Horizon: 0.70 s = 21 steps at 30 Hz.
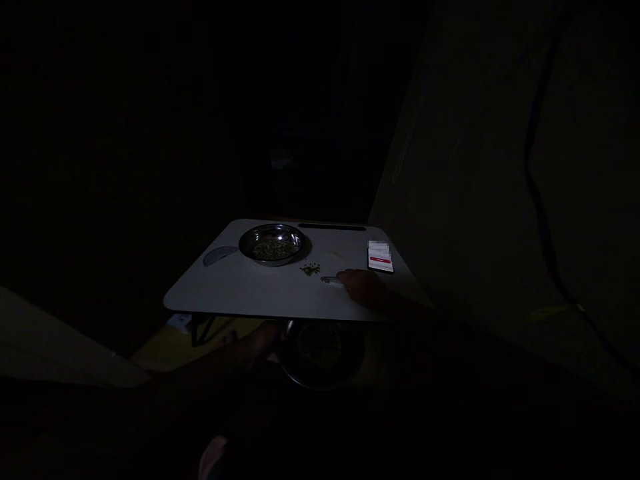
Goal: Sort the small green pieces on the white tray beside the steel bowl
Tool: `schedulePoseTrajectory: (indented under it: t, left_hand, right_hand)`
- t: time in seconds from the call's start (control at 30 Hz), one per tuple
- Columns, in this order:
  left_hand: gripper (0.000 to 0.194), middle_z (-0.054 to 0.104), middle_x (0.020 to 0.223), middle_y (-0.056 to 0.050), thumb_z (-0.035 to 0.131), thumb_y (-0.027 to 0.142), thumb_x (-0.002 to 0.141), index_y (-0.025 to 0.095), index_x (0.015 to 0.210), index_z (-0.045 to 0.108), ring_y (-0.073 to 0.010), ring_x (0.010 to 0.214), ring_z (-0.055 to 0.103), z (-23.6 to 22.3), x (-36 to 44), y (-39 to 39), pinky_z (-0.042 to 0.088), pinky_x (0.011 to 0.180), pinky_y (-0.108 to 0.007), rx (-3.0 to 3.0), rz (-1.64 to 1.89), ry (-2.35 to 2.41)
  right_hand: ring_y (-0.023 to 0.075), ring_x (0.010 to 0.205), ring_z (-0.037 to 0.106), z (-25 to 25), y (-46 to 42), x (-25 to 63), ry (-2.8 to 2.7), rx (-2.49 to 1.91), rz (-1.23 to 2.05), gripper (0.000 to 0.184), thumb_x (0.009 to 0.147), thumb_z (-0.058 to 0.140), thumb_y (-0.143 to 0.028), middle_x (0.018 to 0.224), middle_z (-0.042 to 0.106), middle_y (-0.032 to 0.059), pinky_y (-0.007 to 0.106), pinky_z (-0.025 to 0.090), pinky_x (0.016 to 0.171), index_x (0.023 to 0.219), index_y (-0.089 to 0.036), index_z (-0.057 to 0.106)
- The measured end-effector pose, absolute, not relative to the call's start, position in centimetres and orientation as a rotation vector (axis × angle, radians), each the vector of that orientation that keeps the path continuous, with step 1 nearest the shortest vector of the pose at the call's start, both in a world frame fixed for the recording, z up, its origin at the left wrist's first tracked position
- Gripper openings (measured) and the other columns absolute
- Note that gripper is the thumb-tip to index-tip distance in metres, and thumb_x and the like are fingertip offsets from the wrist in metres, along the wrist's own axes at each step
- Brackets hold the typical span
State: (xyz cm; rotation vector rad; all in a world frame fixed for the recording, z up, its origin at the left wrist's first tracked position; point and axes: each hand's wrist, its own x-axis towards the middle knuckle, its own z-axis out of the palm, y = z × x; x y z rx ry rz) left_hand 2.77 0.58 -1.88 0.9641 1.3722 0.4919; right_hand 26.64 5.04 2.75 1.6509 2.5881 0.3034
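My right hand (365,287) is closed around a small pale flat tool (332,281), low over the white tabletop (240,293). Its exact kind is too dark to make out, and small bits show at its tip. Just left of it lies a loose little pile of green pieces (311,269). Below the table's front edge, my left hand (263,338) grips the rim of a metal bowl (300,381), which has greenish bits inside. On the tabletop stands a shiny metal bowl (245,253) with chopped green pieces (274,250) in it.
A phone with a lit screen (381,259) lies at the table's right side. Along the far edge runs a dark slot (333,227). A folding leg (203,330) shows under the left front. A wall (475,167) with a dark cable (535,187) rises at right. The surroundings are very dark.
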Motion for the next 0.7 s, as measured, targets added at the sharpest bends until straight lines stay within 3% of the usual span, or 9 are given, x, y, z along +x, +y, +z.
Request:
schedulePoseTrajectory:
  t: [0.7]
  left_hand:
    - [0.007, 0.049, 0.044, 0.0, 0.046, 0.025, 0.061, 0.018, 0.058, 0.046, -0.0133, 0.042, 0.049, -2.2, 3.9, 0.4, 0.037, 0.042, -0.024, 0.924, 0.482, 1.439]
  right_hand:
    - [0.0155, 0.077, 0.051, 3.7, 1.2, 25.5, 2.722, 1.551, 0.26, 0.026, 0.077, 0.032, -0.018, 0.087, 0.057, 0.0054, 0.024, 0.034, 0.059, 0.097, -0.019, 0.049]
